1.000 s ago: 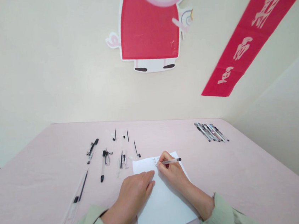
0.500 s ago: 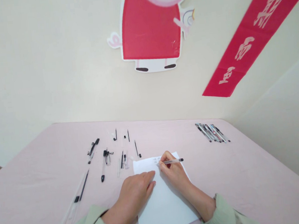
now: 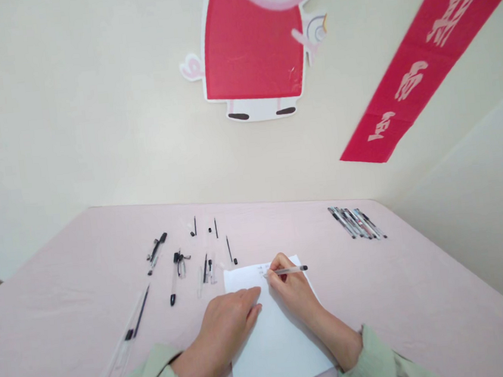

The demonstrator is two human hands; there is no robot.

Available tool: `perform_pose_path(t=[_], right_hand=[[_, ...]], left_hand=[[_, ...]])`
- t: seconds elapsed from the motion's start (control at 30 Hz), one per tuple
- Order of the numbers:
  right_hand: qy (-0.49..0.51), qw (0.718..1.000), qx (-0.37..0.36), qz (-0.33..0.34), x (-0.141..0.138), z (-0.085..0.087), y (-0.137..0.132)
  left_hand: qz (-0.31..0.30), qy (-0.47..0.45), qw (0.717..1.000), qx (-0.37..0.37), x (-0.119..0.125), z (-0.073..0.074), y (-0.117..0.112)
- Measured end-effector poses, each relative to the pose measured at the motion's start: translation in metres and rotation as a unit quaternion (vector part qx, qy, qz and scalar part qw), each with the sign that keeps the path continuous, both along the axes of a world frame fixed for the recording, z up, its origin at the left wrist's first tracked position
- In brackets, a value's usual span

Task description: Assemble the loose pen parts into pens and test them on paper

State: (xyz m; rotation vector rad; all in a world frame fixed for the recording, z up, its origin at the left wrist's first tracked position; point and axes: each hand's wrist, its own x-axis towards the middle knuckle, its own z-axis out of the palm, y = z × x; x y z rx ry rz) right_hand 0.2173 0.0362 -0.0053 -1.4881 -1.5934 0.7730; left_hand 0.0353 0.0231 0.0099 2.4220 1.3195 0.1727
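Observation:
A white sheet of paper (image 3: 273, 354) lies in front of me, with small handwriting near its top edge. In my right hand (image 3: 291, 283) is a clear pen (image 3: 293, 270) with a black end, gripped between thumb and fingers, its tip at the paper by the writing. My left hand (image 3: 229, 317) rests flat across the paper's left edge, fingers stretched out and holding nothing. Just left of the paper are pen parts: a black refill (image 3: 229, 249), a clear barrel (image 3: 199, 282) and a dark refill (image 3: 205, 268).
Farther left on the pink-covered table (image 3: 403, 304) lie a pen with a black cap (image 3: 173, 300), dark parts (image 3: 156, 249) and a long refill (image 3: 141, 311) beside clear tubes. A row of several pens (image 3: 357, 223) sits at the back right. The wall (image 3: 90, 109) stands behind.
A little more handwriting seems to show at the top of the paper. Both hands stay in almost the same place.

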Motion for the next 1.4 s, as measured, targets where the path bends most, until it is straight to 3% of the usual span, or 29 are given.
perform_pose_path(t=[1.4], right_hand=[[0.001,1.0,-0.003,-0.007,-0.0016,0.0033,-0.0007]], left_hand=[[0.003,-0.005,1.0,-0.004,-0.0003,0.0015,-0.0008]])
